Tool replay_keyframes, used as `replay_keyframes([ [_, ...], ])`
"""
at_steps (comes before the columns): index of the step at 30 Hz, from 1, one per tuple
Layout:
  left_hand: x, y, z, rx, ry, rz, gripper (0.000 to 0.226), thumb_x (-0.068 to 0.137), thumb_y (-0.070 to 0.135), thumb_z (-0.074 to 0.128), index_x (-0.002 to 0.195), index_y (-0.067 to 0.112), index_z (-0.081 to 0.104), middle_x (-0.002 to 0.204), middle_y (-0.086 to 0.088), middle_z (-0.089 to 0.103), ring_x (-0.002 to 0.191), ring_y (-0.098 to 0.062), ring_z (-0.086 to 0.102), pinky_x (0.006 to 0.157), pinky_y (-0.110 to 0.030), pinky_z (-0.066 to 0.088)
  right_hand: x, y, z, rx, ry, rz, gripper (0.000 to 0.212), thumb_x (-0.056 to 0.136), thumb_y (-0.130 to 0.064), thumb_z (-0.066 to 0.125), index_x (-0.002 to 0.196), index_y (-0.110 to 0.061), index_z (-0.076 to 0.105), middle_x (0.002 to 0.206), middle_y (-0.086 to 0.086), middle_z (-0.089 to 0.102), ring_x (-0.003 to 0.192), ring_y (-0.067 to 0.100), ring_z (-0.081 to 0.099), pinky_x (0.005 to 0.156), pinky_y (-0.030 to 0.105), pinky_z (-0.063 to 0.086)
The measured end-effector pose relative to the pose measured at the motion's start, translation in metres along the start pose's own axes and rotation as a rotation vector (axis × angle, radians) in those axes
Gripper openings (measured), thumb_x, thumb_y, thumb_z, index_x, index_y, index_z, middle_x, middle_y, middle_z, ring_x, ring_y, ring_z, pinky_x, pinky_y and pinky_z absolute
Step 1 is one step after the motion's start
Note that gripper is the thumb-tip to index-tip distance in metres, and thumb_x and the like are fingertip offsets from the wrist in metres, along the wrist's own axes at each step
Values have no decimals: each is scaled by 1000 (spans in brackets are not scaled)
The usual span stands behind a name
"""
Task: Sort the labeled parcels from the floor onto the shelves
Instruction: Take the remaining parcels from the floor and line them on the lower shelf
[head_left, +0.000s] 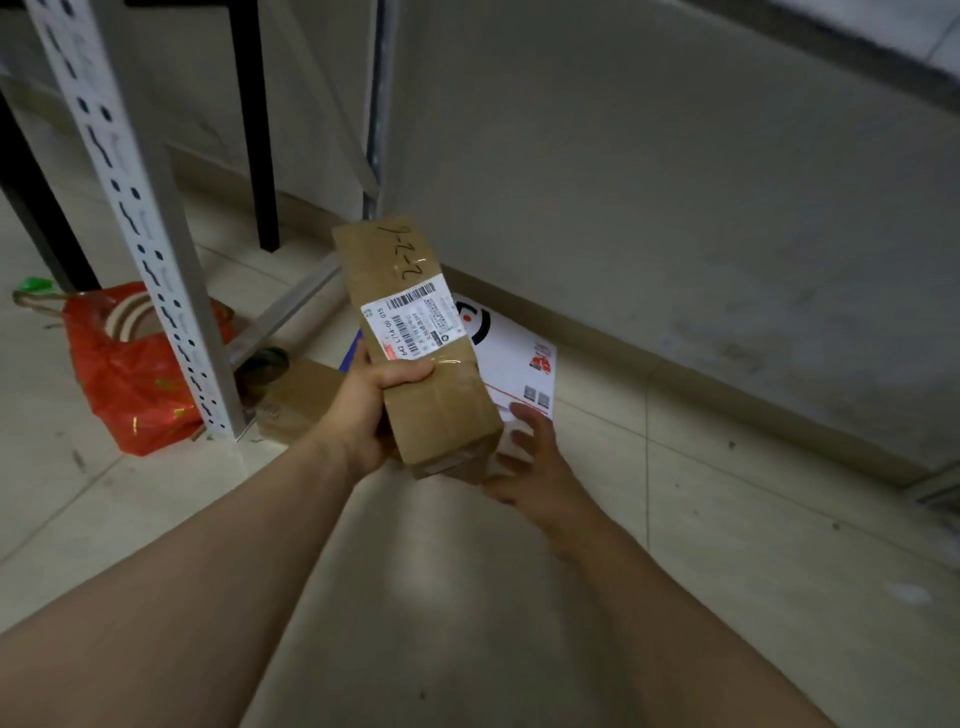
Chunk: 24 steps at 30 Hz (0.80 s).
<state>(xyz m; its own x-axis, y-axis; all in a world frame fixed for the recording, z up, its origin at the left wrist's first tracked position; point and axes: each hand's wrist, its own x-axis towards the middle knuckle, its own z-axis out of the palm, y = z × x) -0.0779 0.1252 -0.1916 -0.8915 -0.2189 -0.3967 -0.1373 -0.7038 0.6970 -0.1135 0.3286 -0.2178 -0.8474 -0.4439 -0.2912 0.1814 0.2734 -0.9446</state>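
from the head view, my left hand (366, 410) grips the brown parcel (441, 410) near its lower end, thumb across the top face just below the white label (410, 325). the parcel is held tilted above the floor (727, 545), near the wall (675, 182). my right hand (535, 462) is open with fingers spread at the parcel's near end; i cannot tell if it touches. a white parcel (519, 358) and a second brown box (301, 400) lie on the floor, beside the shelf upright (130, 208) and a red bag (130, 384).
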Motion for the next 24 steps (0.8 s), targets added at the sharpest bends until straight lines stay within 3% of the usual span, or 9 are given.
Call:
replay_keyframes([
  [2, -17, 8, 6, -18, -100, -15, 39, 81, 7, 65, 118, 20, 67, 105, -7, 76, 83, -23, 76, 63, -35, 61, -12, -16, -21, 47, 70, 102, 76, 85, -2, 74, 140, -39, 37, 126, -5, 51, 112, 17, 60, 91, 42, 58],
  [4, -33, 16, 11, -16, -207, -23, 39, 83, 2, 61, 118, 15, 67, 105, -9, 76, 83, -24, 75, 65, -36, 62, -23, -34, -35, 116, 64, 158, 68, 86, -27, 78, 141, -39, 40, 129, -1, 56, 117, 24, 59, 99, 50, 53],
  [7, -52, 31, 13, 127, -323, -108, 47, 75, 1, 63, 120, 13, 69, 111, -13, 74, 89, -28, 74, 72, -38, 62, -31, -61, -44, 143, -10, 155, 89, 66, -62, 82, 142, -39, 44, 135, 2, 55, 121, 24, 59, 99, 53, 52],
  [9, -64, 42, 10, 289, -405, -205, 45, 75, -3, 63, 116, 12, 72, 114, -16, 73, 94, -31, 73, 74, -39, 61, -34, -80, -39, 117, -68, 119, 98, 58, -70, 82, 143, -38, 44, 136, 4, 55, 122, 25, 60, 97, 52, 51],
  [12, -75, 55, 2, 497, -485, -293, 53, 68, -4, 65, 120, 5, 65, 115, -21, 71, 96, -34, 72, 77, -41, 60, -36, -104, -29, 168, -122, 15, 93, 54, -76, 81, 129, -28, 55, 124, 12, 60, 115, 34, 61, 95, 50, 50],
  [15, -88, 63, -2, 633, -507, -349, 50, 67, -6, 64, 116, 2, 64, 107, -21, 73, 88, -32, 74, 73, -41, 60, -36, -112, -33, 321, -68, -16, 110, 48, -78, 81, 137, -21, 56, 128, 13, 68, 118, 37, 65, 102, 65, 45],
  [17, -95, 67, -5, 718, -546, -339, 55, 67, -8, 64, 119, 8, 63, 110, -21, 72, 92, -34, 73, 73, -42, 59, -40, -109, -40, 373, -50, -33, 95, 59, -70, 80, 135, -18, 57, 119, 9, 72, 108, 33, 70, 98, 67, 47],
  [20, -101, 71, -8, 794, -634, -323, 71, 70, -14, 62, 130, 25, 57, 120, -22, 68, 102, -38, 69, 77, -45, 57, -49, -100, -50, 304, -108, -42, 51, 78, -48, 73, 118, -18, 64, 96, 3, 74, 90, 22, 73, 96, 59, 53],
  [24, -96, 70, -8, 851, -588, -291, 82, 68, -8, 70, 135, 35, 54, 126, -20, 65, 111, -43, 64, 87, -54, 55, -55, -98, -66, 228, -122, -14, 56, 75, -35, 79, 127, -17, 66, 109, 9, 73, 104, 28, 71, 89, 49, 58],
])
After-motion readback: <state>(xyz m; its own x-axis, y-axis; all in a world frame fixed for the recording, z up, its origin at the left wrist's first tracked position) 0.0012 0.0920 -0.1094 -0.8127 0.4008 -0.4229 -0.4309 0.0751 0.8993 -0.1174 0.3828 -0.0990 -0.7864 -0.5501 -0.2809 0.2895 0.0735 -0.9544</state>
